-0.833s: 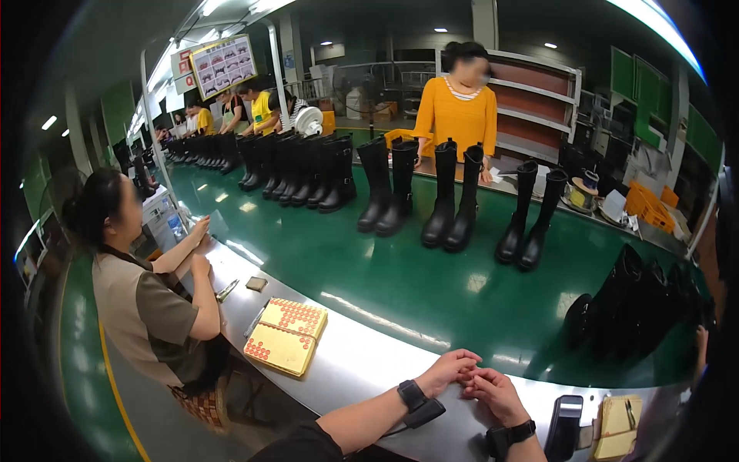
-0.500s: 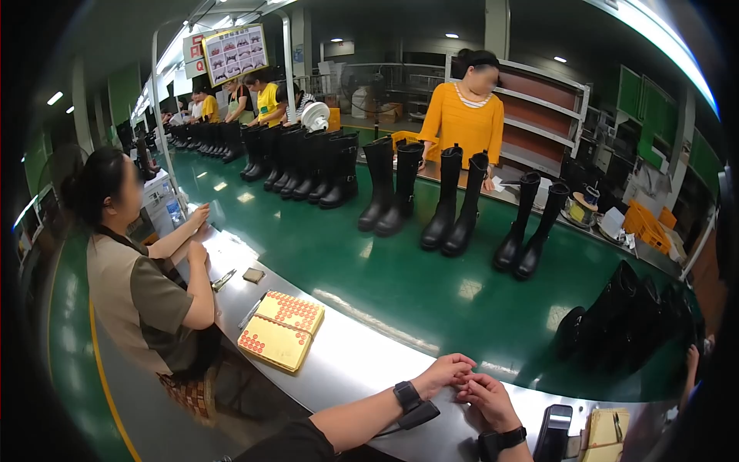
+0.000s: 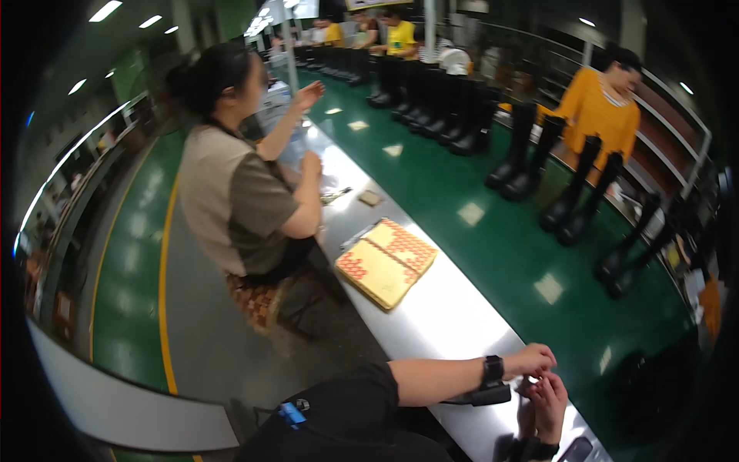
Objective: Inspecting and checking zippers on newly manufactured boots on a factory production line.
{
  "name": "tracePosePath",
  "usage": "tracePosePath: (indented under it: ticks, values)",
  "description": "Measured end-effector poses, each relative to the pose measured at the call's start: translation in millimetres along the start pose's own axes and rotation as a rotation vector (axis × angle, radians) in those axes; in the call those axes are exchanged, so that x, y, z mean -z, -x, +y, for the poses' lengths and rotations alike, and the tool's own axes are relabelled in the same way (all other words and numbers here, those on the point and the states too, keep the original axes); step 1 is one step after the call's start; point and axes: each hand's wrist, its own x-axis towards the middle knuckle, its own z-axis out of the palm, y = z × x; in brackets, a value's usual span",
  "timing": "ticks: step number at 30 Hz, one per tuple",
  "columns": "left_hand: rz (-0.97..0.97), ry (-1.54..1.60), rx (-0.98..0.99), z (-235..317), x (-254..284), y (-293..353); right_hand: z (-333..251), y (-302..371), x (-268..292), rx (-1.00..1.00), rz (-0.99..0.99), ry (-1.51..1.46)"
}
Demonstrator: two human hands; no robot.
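Note:
My left hand [image 3: 533, 359] and my right hand [image 3: 548, 400] meet over the silver bench top [image 3: 454, 323] at the lower right, fingertips touching. The left fingers are curled; the right fingers reach up to them. Whether anything small sits between them is too small to tell. A black watch [image 3: 493, 369] is on my left wrist, and a flat black object [image 3: 483, 397] lies under it. A dark band circles my right wrist [image 3: 531, 448].
A yellow pad with a red pattern [image 3: 385, 262] lies on the bench. A seated co-worker [image 3: 231, 200] works at the bench to the left, one hand raised. Black boots [image 3: 531, 165] stand on the green belt [image 3: 493, 231]. A person in an orange top [image 3: 604, 115] stands beyond.
The view has swung left and closer to the seated co-worker, who has raised a hand. My hands stay together at the bench edge.

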Motion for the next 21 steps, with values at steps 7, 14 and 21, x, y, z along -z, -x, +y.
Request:
tracePosePath:
  ticks: [7,14,21]
  values:
    - [0.022,-0.029,0.007,2.9,-0.4,0.5,-8.0,3.3,-7.5,-0.01,-0.018,-0.055]
    - [-0.007,0.033,0.092,17.3,38.0,19.6,18.4,-15.0,-20.7,-0.056,-0.118,-0.11]
    - [-0.032,-0.063,0.106,40.0,38.0,30.9,12.5,-5.7,-36.3,0.078,-0.126,-0.163]
